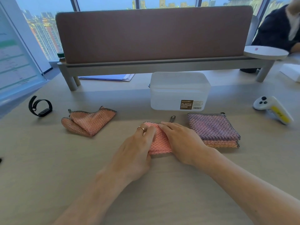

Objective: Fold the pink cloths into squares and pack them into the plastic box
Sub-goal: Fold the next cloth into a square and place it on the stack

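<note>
Two hands: left hand (138,143) pinches the cloth (160,142); right hand (181,140) lies flat on it.
Nearby: stack (212,127) right, loose cloth (89,122) left, box (178,91) behind.
Risk: fold may spring open once pressure lifts, spoiling the square.

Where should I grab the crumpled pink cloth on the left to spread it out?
Take the crumpled pink cloth by its far right corner, coming from the right with the left hand. That corner lies flat on the table, its dark trim exposed. The near left side is bunched into rolls, so a pinch there would probably catch several layers.
</note>
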Demonstrator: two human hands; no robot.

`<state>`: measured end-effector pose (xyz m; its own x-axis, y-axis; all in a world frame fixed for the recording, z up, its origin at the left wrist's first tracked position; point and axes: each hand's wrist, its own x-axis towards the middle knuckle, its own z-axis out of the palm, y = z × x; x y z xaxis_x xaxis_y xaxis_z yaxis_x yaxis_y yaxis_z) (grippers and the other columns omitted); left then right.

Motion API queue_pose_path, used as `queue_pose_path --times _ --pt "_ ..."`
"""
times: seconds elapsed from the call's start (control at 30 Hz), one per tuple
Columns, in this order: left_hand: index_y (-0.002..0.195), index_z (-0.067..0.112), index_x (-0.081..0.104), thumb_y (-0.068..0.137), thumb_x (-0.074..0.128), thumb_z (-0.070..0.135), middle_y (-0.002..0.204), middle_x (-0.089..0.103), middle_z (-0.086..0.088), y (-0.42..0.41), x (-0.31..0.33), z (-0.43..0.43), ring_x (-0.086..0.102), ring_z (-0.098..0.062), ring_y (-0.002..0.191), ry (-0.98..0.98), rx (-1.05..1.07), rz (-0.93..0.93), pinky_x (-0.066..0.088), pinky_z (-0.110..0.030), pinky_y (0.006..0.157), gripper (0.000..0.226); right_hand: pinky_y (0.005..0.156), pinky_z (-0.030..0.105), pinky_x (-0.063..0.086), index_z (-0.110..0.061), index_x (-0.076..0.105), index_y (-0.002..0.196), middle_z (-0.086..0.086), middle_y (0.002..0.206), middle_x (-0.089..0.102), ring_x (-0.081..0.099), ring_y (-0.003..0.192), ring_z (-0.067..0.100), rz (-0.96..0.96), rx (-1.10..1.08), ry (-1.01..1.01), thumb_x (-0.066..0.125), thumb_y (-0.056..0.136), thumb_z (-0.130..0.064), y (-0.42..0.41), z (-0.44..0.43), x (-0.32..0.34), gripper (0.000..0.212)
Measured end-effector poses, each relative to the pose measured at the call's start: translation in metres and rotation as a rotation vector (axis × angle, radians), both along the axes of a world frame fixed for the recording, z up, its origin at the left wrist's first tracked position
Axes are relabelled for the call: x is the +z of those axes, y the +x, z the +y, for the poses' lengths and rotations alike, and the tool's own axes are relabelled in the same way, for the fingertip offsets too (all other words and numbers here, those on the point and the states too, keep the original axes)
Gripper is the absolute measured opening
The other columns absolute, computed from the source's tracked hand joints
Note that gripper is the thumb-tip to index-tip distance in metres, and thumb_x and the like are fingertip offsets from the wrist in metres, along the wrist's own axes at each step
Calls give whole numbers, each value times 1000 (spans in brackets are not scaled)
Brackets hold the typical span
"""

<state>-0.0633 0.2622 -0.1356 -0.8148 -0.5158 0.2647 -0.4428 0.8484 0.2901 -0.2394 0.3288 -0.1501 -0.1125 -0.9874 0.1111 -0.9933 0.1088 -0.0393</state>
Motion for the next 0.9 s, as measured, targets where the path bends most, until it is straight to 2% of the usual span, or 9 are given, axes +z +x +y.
queue_pose_path --times 0.07,0.13,0.23,0.33,0.47,0.53,0.67,0.8,0.9 --pt "103 22 43 79 57 6 106 48 1 0 -3 0 56 -28 73 -32 12 48 45 -36 61 32 117 32 36 -16 27 158 -1 164 31 35 147 17 -8 -1 3 54 95 -15 -2 -2 -1 68" --pt "105 21 46 85 61 13 105 53 -2 -1 -7 -2 60 -31 74 -66 -2 86 47 -38 59 26 116 32 37 -16 29 157 -1 162 34 37 146 18 -14 -5 -2 54 95 -16 -3 -3 -1 67" --pt "110 21 47 90 66 25 106 59 -6 -4 -13 -5 64 -33 75 -108 -48 92 48 -35 57 28 116 32 38 -17 31 156 -2 162 35 38 146 18 -16 -7 -5 54 97 -21 -3 -4 -1 64" --pt "107 18 49 91 70 24 99 63 -6 -6 -14 -7 63 -33 64 -173 -96 92 40 -30 49 27 117 31 36 -16 30 157 -2 162 34 36 147 17 -22 -6 4 52 98 -24 -3 -4 0 63" --pt "105 17 46 90 72 16 94 62 -8 -7 -13 -7 61 -36 55 -251 -102 34 47 -39 39 31 116 32 36 -16 31 156 -2 162 35 38 146 18 -30 -12 3 51 98 -22 -2 -3 1 62" --pt "106 18 46 85 73 6 97 60 -8 -6 -13 -7 62 -37 58 -231 -81 -9 49 -43 42 36 116 33 37 -17 31 156 -3 162 35 38 145 18 -29 -13 3 50 98 -19 -2 -3 2 61" --pt "110 20 48 81 60 -5 108 60 -6 -3 -5 -6 65 -38 80 -151 -52 -20 51 -44 61 39 116 33 38 -16 31 156 -1 161 36 38 145 18 -17 -6 -1 50 97 -17 -1 -3 1 62" --pt "113 19 46 80 52 -6 108 57 -8 -7 -2 -2 62 -36 89 -150 8 -18 36 -33 63 42 118 33 35 -15 27 158 0 163 32 35 147 18 -6 0 6 50 97 -18 0 0 1 65" --pt "114 18 45 81 51 -3 105 58 -7 -8 -2 -1 61 -32 91 -145 25 -24 32 -30 64 40 119 32 32 -12 22 159 2 165 27 31 150 19 5 10 22 52 97 -18 1 2 1 69"
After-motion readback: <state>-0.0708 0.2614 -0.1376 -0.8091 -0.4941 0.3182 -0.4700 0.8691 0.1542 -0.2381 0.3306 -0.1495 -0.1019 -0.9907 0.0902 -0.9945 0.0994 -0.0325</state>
